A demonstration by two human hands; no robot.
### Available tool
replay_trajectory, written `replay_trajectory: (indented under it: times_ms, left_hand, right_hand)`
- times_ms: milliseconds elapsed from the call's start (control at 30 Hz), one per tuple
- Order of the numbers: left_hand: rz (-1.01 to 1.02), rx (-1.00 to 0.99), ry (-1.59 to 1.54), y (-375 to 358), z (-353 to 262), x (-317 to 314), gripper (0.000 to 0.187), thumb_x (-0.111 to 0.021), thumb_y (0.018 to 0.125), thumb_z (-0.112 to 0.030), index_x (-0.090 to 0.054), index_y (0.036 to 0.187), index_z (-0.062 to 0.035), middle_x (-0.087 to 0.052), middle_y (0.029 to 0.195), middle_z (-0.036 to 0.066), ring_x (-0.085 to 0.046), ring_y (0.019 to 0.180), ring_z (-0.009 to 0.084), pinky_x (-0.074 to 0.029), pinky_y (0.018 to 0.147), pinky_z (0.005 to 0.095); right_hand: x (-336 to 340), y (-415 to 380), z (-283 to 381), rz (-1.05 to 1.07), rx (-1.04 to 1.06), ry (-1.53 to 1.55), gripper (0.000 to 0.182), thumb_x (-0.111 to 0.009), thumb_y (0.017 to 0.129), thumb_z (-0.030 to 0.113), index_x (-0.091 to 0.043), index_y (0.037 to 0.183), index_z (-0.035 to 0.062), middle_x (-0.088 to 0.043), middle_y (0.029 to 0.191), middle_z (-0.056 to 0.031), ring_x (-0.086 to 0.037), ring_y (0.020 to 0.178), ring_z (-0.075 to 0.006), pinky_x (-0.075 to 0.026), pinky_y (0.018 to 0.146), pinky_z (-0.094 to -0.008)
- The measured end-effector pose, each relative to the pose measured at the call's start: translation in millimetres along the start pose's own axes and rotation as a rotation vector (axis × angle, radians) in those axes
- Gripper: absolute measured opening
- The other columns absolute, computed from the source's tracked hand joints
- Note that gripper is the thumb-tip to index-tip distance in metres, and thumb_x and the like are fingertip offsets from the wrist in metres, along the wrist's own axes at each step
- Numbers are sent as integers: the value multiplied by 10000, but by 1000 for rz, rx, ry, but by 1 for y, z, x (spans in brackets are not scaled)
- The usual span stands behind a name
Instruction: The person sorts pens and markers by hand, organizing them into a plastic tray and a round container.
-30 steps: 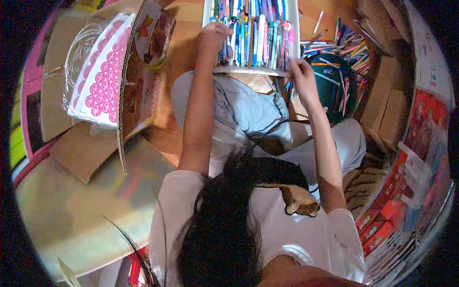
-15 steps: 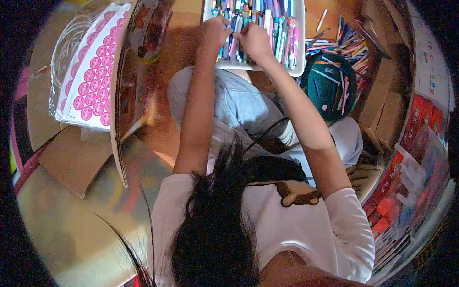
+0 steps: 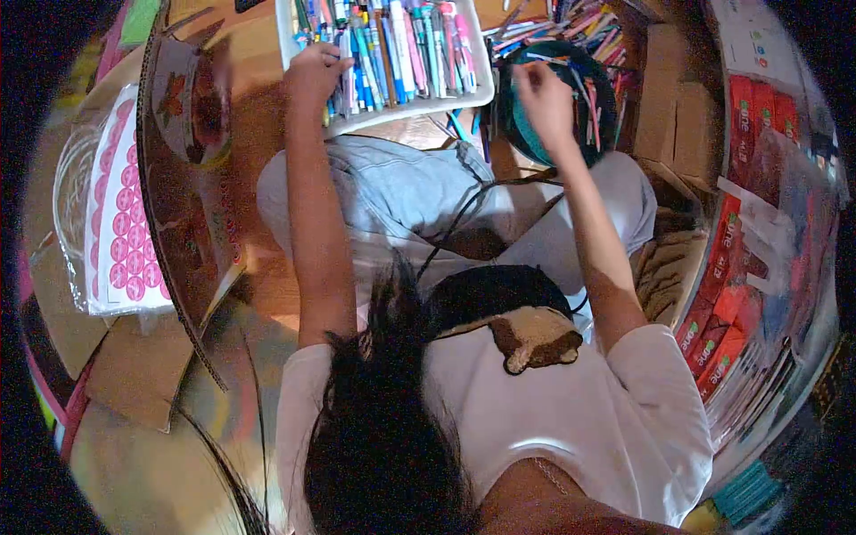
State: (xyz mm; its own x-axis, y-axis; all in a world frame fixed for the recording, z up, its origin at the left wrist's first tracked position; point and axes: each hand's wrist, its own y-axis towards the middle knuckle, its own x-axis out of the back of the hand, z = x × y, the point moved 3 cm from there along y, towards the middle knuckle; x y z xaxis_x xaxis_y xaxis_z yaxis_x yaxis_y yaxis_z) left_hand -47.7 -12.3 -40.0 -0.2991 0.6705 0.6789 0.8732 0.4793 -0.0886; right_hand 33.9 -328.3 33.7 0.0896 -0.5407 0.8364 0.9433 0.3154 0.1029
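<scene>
Pens and markers (image 3: 406,53) lie packed side by side in a shallow white tray (image 3: 415,111), most with their ends pointing toward my lap. The tray is on the far side of my bent legs (image 3: 401,174). My left hand (image 3: 312,78) is at its left side, fingers curled over the pens there; I can't tell whether they close on one. My right hand (image 3: 548,107) hangs above the dark green container (image 3: 520,125), thumb and fingers partly bent toward each other, and I can't make out anything between them. More pens lie in that container, and a loose heap (image 3: 588,27) spreads just beyond it.

Each pen should be light and stiff, with a smooth barrel that could roll or slip under a dry fingertip. They look sturdy enough for a firm pinch, though a loosely fitted cap might pull off, so the middle of the barrel seems the safest hold. Packed this tightly, one is easier to lift by tipping up its near end. The full tray probably weighs more and looks fairly rigid; I'd support it under both side rims and keep it level, since the pens could slide.
</scene>
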Motion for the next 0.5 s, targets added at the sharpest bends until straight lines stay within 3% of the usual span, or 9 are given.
replay_trajectory:
  times_ms: [100, 267, 333, 433, 500]
  left_hand:
    - [-19, 31, 149, -2, -11, 5, 359, -695, 650, -327, -606, 888, -75, -638, 770, 95, -615, 690, 228, -468, 633, 338]
    - [-31, 25, 123, -1, -11, 4, 337, -665, 693, -341, -605, 869, -60, -634, 763, 115, -615, 689, 222, -469, 633, 350]
    - [-20, 136, -57, -8, -22, 10, 336, -657, 706, -343, -604, 854, -47, -630, 750, 128, -615, 683, 220, -471, 625, 348]
    - [-22, 161, -170, -3, -16, 7, 337, -645, 723, -343, -601, 837, -28, -624, 737, 146, -614, 683, 227, -472, 625, 342]
    - [-36, 117, -151, 1, -13, 5, 343, -635, 731, -346, -601, 836, -22, -623, 743, 152, -614, 696, 237, -471, 638, 340]
  right_hand:
    - [-1, -6, -102, 131, -42, -227, 353, -581, 769, 306, -522, 955, 12, -592, 819, -199, -575, 767, -361, -463, 661, -419]
    - [1, -7, -97, -2, 207, -379, 526, -632, 715, 358, -472, 1097, 34, -497, 1082, -205, -491, 981, -349, -400, 822, -417]
    - [0, 0, -90, -68, 278, -484, 568, -621, 724, 385, -445, 1142, 44, -467, 1127, -184, -453, 1036, -330, -360, 872, -416]
    - [-1, 15, -103, -71, 188, -533, 761, -658, 630, 493, -398, 1191, 50, -434, 1169, -194, -423, 1076, -355, -341, 886, -483]
    - [7, 14, -110, -42, 29, -575, 802, -659, 617, 517, -371, 1210, 60, -421, 1177, -201, -421, 1074, -364, -337, 888, -480]
